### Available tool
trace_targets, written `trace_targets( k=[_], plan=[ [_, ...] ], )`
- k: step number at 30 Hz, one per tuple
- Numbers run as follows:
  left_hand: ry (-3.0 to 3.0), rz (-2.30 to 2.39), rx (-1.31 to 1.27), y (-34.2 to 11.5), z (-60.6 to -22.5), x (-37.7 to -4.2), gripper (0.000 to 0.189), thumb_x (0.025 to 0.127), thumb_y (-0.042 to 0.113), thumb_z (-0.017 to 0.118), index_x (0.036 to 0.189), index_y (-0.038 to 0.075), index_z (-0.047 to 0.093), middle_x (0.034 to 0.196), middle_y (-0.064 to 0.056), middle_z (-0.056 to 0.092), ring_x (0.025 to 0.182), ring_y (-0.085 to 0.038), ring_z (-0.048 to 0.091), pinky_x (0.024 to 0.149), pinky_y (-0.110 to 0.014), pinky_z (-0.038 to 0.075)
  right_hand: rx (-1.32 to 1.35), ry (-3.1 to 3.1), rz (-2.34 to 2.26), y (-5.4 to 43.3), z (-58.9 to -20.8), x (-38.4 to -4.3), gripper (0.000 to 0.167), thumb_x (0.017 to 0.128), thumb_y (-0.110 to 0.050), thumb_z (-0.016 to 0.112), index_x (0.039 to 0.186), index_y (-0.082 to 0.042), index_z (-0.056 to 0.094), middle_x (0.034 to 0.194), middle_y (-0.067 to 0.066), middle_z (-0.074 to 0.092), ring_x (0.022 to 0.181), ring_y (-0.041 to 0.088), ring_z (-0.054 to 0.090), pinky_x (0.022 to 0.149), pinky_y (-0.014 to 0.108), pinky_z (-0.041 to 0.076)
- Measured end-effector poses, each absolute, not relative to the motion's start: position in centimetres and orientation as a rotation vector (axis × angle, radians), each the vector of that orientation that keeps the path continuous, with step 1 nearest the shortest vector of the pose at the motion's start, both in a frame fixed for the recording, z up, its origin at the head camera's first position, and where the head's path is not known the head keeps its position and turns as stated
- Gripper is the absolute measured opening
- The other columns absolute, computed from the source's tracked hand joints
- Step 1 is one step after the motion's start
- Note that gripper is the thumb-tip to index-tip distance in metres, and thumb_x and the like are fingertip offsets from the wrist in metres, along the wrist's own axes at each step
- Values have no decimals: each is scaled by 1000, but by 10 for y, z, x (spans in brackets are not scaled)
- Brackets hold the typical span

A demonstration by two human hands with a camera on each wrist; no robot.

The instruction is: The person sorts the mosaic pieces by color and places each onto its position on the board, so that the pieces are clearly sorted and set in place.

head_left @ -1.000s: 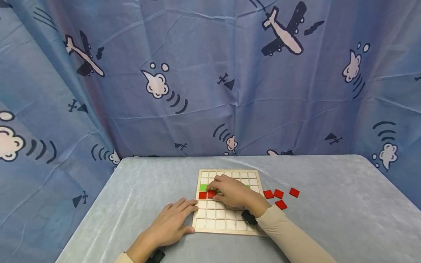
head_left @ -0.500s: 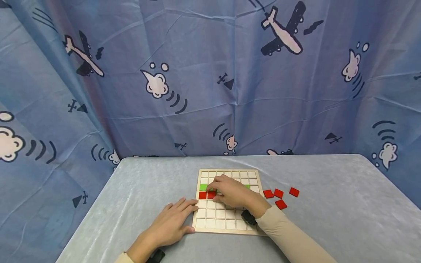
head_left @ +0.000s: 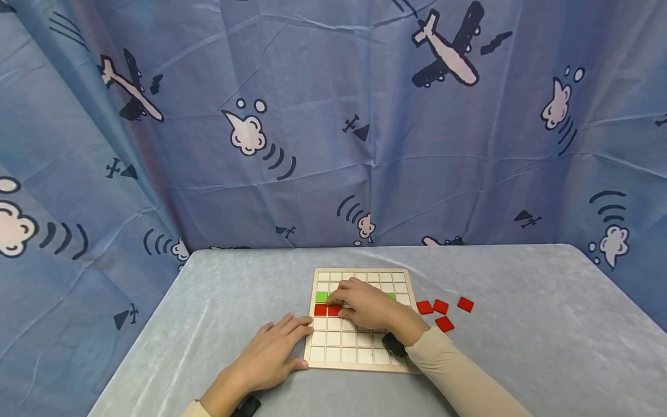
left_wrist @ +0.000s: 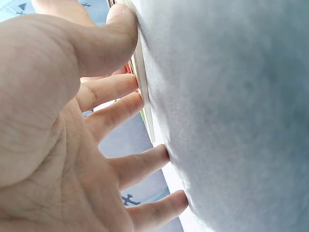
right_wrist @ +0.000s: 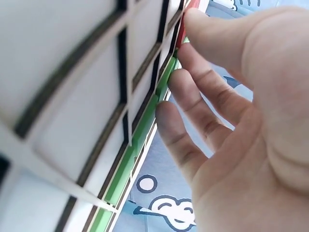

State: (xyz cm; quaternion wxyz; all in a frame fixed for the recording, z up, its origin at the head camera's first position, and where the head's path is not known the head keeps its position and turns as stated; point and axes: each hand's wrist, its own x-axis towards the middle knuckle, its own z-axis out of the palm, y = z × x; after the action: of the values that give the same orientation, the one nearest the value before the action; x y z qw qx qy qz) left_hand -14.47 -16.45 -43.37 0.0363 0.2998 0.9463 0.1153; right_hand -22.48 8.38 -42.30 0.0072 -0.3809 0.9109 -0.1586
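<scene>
A wooden grid board (head_left: 341,366) lies on the table, with a row of green tiles (head_left: 322,297) partly covered by my right hand (head_left: 367,304). Below that row at the left are a red tile (head_left: 320,310) and a second red tile (head_left: 334,310), both flat in their cells. The right thumb and index finger pinch the second one at its edges; in the right wrist view the other fingertips rest along the green row (right_wrist: 140,133). My left hand (head_left: 271,353) lies with spread fingers against the board's left edge, thumb at the lower corner, as the left wrist view shows (left_wrist: 58,116).
Several loose red tiles (head_left: 444,324) lie on the table just right of the board. A pale grey cloth (head_left: 521,347) covers the table. Behind it hangs a blue curtain (head_left: 312,145) printed with planes and clouds.
The second red tile, tilted up under the right fingers a second ago, now lies flat in its cell. Both hands have stayed nearly still.
</scene>
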Motion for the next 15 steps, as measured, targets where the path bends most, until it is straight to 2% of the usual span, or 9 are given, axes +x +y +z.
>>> trace_targets(
  k=[15],
  plan=[
    [2916,362,944,-166,-434,-144,59,88,43,70,139,17,55,151,2,47,140,-41,44,101,-67,42,-1198,2868,-483,83,-424,-225,26,92,-16,70,118,-20,71,112,-4,66,106,16,60,95,36,50]
  ],
)
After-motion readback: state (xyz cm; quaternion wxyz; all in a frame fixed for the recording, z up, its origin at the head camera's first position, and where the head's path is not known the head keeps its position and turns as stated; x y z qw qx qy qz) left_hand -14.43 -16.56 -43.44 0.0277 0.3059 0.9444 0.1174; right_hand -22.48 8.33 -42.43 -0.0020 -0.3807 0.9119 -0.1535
